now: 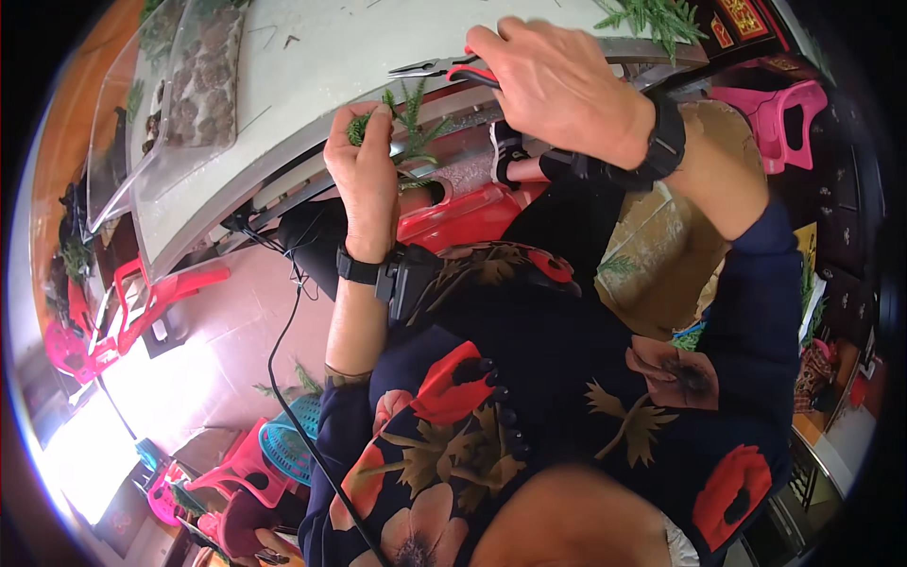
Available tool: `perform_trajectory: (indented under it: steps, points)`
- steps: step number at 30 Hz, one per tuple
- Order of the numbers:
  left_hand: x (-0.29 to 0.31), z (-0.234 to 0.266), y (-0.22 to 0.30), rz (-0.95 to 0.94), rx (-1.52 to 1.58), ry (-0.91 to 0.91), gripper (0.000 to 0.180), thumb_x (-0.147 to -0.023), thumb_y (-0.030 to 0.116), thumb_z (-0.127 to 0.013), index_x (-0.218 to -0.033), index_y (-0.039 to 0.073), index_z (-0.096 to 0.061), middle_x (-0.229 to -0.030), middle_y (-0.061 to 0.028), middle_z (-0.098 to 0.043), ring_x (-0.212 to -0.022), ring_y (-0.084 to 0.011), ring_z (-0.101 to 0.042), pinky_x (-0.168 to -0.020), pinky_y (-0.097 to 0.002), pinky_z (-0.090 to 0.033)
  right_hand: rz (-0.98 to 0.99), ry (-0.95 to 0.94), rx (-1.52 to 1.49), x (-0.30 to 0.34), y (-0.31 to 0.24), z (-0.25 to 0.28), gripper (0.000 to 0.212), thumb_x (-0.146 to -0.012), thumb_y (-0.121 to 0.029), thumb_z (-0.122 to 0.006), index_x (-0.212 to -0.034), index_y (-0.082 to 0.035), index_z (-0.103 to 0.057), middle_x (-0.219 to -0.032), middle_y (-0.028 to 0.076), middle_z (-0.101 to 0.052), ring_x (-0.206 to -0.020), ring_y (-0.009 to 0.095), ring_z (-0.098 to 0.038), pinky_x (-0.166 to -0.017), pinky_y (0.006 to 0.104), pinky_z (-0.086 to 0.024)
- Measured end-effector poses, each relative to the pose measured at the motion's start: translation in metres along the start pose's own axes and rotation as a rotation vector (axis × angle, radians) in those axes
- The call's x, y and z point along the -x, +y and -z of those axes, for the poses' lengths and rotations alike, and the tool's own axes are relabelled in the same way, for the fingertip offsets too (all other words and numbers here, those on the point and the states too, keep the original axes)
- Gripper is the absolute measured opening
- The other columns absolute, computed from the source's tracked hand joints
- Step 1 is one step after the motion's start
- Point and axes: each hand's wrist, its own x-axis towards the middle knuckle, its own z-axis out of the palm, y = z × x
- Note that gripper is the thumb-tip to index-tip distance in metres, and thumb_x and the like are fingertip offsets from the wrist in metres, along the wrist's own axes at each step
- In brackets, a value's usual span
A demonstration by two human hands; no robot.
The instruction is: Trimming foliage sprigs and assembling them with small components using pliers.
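- A pale tabletop [331, 47] spans the view from 10 to 1 o'clock; both hands work around its near edge.
- At 10 o'clock on it sits a pale slab covered in brown lumps [203, 80].
- Loose green foliage [657, 21] lies far out at 1 o'clock, beyond the right hand [572, 94].
- A pink plastic stool [794, 128] stands at 2 o'clock, and an open cardboard box [661, 250] nearer in, toward 3.
- Red plastic [468, 217] sits below the table edge at 12 o'clock.
- A black cable [288, 402] runs from 6 up toward 9 o'clock, left of the body; a teal basket [291, 439] is between 7 and 8.
- At 11 o'clock, the left hand [364, 156] pinches a green sprig [414, 118] between thumb and fingers, hiding part of it.
- The sprig is branched, with narrow needle-like leaves; some bunches in the fingers, the rest spreads toward 12 o'clock.
- The right hand, at 1 o'clock, wraps the red-and-black handles of the long-nosed pliers [430, 69]; their grey tips point to 9 o'clock, near the sprig.
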Motion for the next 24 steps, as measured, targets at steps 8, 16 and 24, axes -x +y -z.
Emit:
perform_trajectory:
  steps: [8, 16, 24]
  points:
    - [0.005, -0.007, 0.011, -0.161, -0.105, 0.042, 0.011, -0.087, 0.009, -0.057, -0.092, 0.0, -0.058, -0.073, -0.0025, -0.058, -0.061, -0.0065, -0.052, -0.044, -0.0227, -0.048, -0.181, -0.273, -0.453, 0.014, -0.012, -0.03, 0.021, -0.083, -0.017, -0.061, -0.094, 0.0, -0.058, -0.08, 0.019, -0.062, -0.074, 0.038, -0.059, -0.065, 0.0436, -0.047]
    - [0.005, -0.011, 0.002, -0.095, 0.047, 0.031, 0.009, -0.088, 0.008, -0.056, -0.092, 0.001, -0.059, -0.076, 0.0002, -0.057, -0.068, -0.005, -0.049, -0.061, -0.0191, -0.041, -0.158, -0.267, -0.638, 0.018, -0.001, -0.044, 0.026, -0.085, -0.019, -0.06, -0.103, 0.0, -0.058, -0.084, 0.021, -0.062, -0.078, 0.038, -0.059, -0.066, 0.0426, -0.046]
    - [0.006, -0.01, 0.0, -0.102, 0.022, 0.009, 0.009, -0.088, 0.009, -0.058, -0.091, 0.001, -0.059, -0.077, 0.0013, -0.058, -0.07, -0.0053, -0.049, -0.064, -0.0186, -0.04, -0.272, -0.658, -1.1, 0.012, 0.01, -0.025, 0.038, -0.091, -0.023, -0.056, -0.123, -0.002, -0.051, -0.098, 0.013, -0.063, -0.084, 0.019, -0.058, -0.068, 0.0346, -0.047]
